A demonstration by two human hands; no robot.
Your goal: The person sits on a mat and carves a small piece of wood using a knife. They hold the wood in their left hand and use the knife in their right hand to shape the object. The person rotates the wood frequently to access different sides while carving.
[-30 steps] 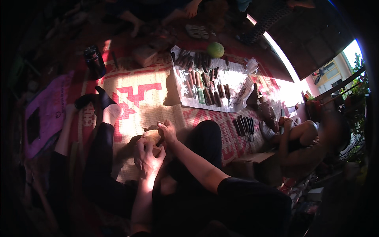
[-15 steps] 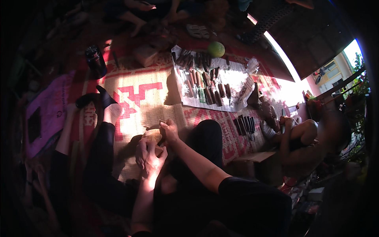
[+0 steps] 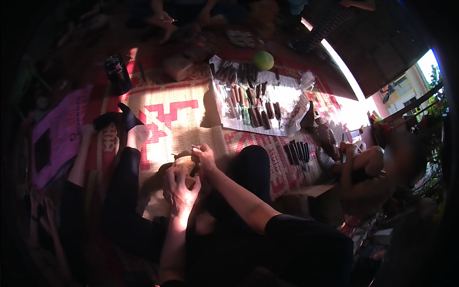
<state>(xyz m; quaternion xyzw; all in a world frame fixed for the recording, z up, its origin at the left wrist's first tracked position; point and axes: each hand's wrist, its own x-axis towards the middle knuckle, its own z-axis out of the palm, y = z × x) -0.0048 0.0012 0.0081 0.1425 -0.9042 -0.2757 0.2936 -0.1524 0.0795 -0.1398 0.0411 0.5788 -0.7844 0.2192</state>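
Low at the middle of the view, my left hand [image 3: 181, 195] is closed around a pale, wood-coloured block [image 3: 184, 165] with a rounded top, steadying it from below and the near side. My right hand [image 3: 206, 159] is closed at the block's far right edge. A small thin piece [image 3: 193, 147] pokes out past its thumb and fingers; its kind is too small and dark to tell. Both hands are close together above the woven mat [image 3: 191, 117], between my bent legs. Sunlight falls on the block and the left hand; the block's underside is hidden.
Several wood-handled carving tools [image 3: 256, 116] lie on a white sheet [image 3: 287, 86] ahead, with more dark-handled tools [image 3: 300, 152] nearer right. A green ball-like fruit [image 3: 263, 60], a dark canister [image 3: 117, 74] and a cardboard box [image 3: 311, 190] stand around. Another person [image 3: 363, 182] sits at the right.
My right hand has shifted very slightly left at the block, while my left hand keeps its hold. Across the mat, another person's hand has come lower.
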